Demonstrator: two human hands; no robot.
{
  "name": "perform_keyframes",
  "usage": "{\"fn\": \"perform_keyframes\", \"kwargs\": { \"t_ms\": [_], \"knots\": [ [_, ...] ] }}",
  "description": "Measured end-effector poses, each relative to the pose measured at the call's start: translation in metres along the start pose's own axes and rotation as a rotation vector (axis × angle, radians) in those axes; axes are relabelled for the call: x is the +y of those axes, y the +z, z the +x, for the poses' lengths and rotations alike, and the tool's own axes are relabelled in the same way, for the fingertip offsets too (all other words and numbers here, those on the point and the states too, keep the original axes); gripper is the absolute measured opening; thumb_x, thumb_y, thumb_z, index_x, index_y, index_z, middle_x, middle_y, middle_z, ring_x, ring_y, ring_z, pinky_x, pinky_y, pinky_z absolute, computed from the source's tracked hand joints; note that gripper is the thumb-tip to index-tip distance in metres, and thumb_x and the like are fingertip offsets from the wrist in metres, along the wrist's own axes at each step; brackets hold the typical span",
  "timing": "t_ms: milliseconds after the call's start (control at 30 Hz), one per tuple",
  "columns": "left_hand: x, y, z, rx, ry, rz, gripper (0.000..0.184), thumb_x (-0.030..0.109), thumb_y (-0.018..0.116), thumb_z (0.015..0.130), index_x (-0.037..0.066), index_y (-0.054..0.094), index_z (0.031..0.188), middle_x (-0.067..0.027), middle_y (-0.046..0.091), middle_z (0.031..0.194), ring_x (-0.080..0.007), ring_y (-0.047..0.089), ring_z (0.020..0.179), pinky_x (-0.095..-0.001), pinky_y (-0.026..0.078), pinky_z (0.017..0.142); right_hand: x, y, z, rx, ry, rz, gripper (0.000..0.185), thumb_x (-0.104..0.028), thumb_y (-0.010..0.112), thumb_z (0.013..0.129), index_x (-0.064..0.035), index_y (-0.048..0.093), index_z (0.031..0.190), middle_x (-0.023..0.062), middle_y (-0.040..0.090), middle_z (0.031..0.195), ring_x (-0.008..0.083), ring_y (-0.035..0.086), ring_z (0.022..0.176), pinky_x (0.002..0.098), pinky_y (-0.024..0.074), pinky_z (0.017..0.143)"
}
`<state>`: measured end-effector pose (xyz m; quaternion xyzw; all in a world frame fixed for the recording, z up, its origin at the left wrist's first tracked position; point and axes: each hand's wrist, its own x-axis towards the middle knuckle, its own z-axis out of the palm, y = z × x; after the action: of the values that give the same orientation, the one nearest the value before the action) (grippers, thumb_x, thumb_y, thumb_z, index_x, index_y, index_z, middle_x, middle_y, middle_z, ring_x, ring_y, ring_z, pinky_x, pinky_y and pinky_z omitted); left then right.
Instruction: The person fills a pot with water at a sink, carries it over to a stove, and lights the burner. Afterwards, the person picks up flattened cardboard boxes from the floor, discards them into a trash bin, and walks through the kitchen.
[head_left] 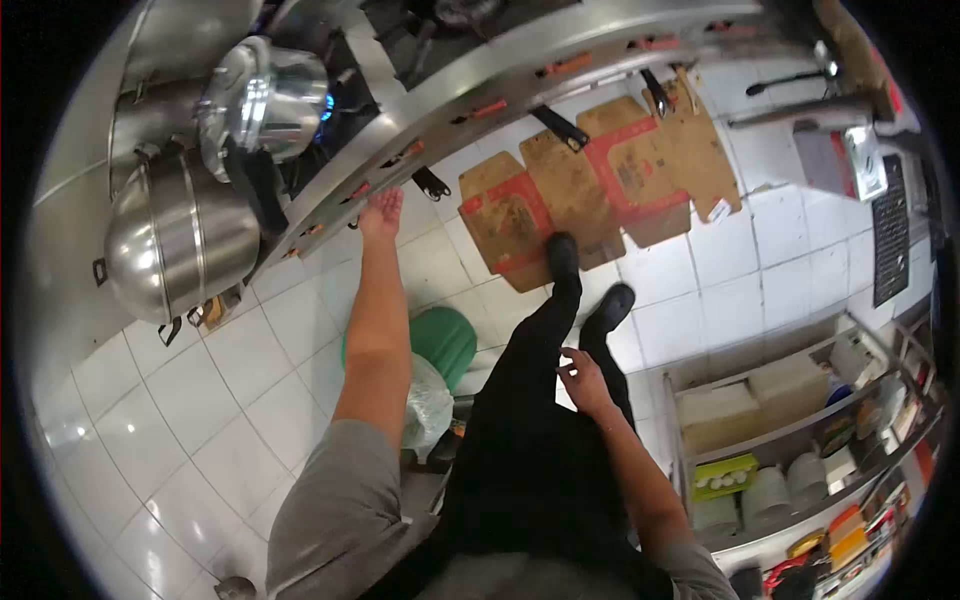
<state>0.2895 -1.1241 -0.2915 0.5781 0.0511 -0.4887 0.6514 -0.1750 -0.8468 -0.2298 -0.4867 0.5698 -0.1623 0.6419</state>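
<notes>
My left hand (pixel 380 213) reaches out to the front edge of the steel stove (pixel 385 135). Its fingers look stretched out beside the row of knobs; whether they touch a knob, I cannot make out. Close by, a black handle (pixel 431 184) juts from the stove front. On the stove, a lidded pressure cooker (pixel 285 105) with a black handle stands by a blue flame (pixel 327 107). Left of it is a large rounded steel pot (pixel 170 235). My right hand (pixel 583 380) hangs in front of my leg, its fingers loosely bent and apart, nothing in them.
Flattened brown cardboard (pixel 570 185) with red marks lies on the white tiled floor (pixel 210 400). A green lid-like object (pixel 445 345) and a clear plastic bag (pixel 428 405) are beside my leg. At the right stands a shelf (pixel 780 430) with containers and an egg tray (pixel 724 476).
</notes>
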Motion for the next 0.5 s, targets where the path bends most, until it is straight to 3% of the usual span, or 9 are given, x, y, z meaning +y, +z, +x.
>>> {"fn": "perform_keyframes", "kwargs": {
  "t_ms": [100,233,300,367,500],
  "knots": [
    [-0.001,0.01,0.01,0.046,0.102,0.07,0.035,0.019,0.042,0.096,-0.01,0.036,0.116,-0.024,0.045,0.121,-0.0381,0.049,0.114,-0.0509,0.046,0.096,0.035,0.022,-0.027,0.062,0.222,0.161,0.033,-0.005,0.06,0.083,-0.0001,0.055,0.115,0.0187,0.058,0.113,0.0263,0.064,0.088,0.0352,0.0533,0.075],
    [0.011,-0.002,0.043,0.032,0.076,-0.027,0.038,0.023,0.037,0.098,-0.01,0.034,0.117,-0.0253,0.04,0.127,-0.0386,0.046,0.118,-0.052,0.045,0.097,0.072,0.04,-0.044,0.081,0.355,0.134,0.031,-0.006,0.059,0.084,-0.0002,0.056,0.114,0.0167,0.063,0.105,0.0248,0.065,0.084,0.0323,0.0522,0.071],
    [0.01,0.006,0.031,-0.01,0.128,-0.008,0.038,0.023,0.036,0.099,-0.01,0.034,0.118,-0.026,0.037,0.129,-0.039,0.046,0.118,-0.0523,0.044,0.098,0.072,0.053,-0.043,0.141,0.375,0.362,0.027,-0.005,0.06,0.082,-0.0007,0.055,0.109,0.0126,0.064,0.097,0.0205,0.064,0.078,0.0313,0.0508,0.068],
    [0.011,0.005,0.039,0.04,0.124,-0.022,0.037,0.023,0.035,0.099,-0.01,0.034,0.117,-0.026,0.038,0.129,-0.0391,0.046,0.118,-0.052,0.045,0.098,0.067,0.058,-0.046,0.106,0.346,0.165,0.027,-0.006,0.059,0.083,-0.0011,0.055,0.11,0.0124,0.064,0.098,0.02,0.064,0.079,0.0314,0.0508,0.068],
    [0.017,0.006,0.042,0.004,0.072,-0.069,0.034,0.02,0.034,0.099,-0.01,0.035,0.116,-0.025,0.041,0.125,-0.0382,0.047,0.116,-0.0515,0.045,0.098,0.063,0.069,-0.047,0.098,0.322,0.183,0.027,-0.006,0.058,0.084,-0.0007,0.055,0.11,0.0136,0.064,0.099,0.0213,0.065,0.079,0.0318,0.0511,0.069]
  ]
}}
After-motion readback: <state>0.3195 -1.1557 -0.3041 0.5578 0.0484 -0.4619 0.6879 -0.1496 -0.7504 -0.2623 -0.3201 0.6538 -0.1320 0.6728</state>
